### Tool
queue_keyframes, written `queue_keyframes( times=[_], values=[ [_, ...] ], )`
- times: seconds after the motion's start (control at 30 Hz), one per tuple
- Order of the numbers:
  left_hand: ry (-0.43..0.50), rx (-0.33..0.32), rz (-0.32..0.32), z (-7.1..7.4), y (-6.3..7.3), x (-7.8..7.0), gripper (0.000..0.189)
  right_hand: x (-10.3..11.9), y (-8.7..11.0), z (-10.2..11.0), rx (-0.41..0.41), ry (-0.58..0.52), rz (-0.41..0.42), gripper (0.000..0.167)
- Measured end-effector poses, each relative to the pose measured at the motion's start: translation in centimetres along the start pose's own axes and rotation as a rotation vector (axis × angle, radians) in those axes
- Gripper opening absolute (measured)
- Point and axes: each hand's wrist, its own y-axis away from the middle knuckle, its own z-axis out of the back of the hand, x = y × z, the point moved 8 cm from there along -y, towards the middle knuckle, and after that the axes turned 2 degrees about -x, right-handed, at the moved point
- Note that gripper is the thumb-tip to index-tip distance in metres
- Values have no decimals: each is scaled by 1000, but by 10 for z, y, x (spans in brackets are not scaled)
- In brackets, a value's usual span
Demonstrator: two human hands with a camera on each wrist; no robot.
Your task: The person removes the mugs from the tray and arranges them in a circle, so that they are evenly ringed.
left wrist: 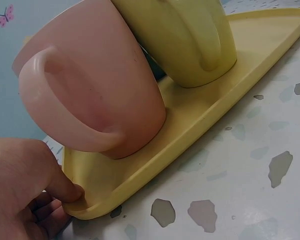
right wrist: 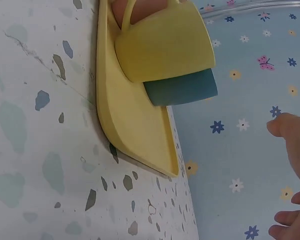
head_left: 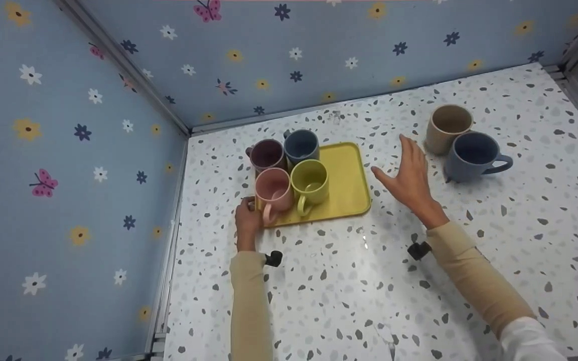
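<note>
My left hand (head_left: 249, 220) grips the near left corner of a yellow tray (head_left: 346, 180), its thumb over the rim and its fingers at the underside in the left wrist view. On the tray's left part stand a pink mug (head_left: 273, 188), a yellow mug (head_left: 311, 178), a dark purple mug (head_left: 267, 155) and a blue mug (head_left: 301, 144), close together. My right hand (head_left: 409, 175) is held above the table between the tray and two more mugs, thumb spread from its fingers, holding nothing. Those are a beige mug (head_left: 444, 133) and a dark blue mug (head_left: 472, 160), side by side.
The speckled white table (head_left: 339, 301) bears the tray and mugs. Blue flowered panels (head_left: 294, 50) stand along its back and left side, with metal edging (head_left: 572, 105) at the right. A small black device is at each wrist.
</note>
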Motion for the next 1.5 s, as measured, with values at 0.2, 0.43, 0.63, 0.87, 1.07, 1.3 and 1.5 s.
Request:
queue_keyframes(
  times=[0.2,0.43,0.63,0.87,1.07,1.3,1.5],
  values=[
    [-6,-12,-13,0,0,-2,38,11,4,-16,42,-62,26,91],
    [-16,-28,-18,1,0,-3,38,25,9,-37,137,-119,50,91],
    [-15,-17,-4,-1,0,-1,38,37,16,-53,180,-169,100,91],
    [-5,-32,-23,1,-1,-3,38,54,25,-68,213,-191,171,90],
    [-9,-31,-25,1,-1,-1,38,65,33,-89,255,-177,214,92],
    [18,6,-5,-1,-1,0,38,67,40,-109,308,-152,222,95],
    [20,7,-6,0,-1,-1,39,74,39,-118,340,-176,213,98]
  ],
)
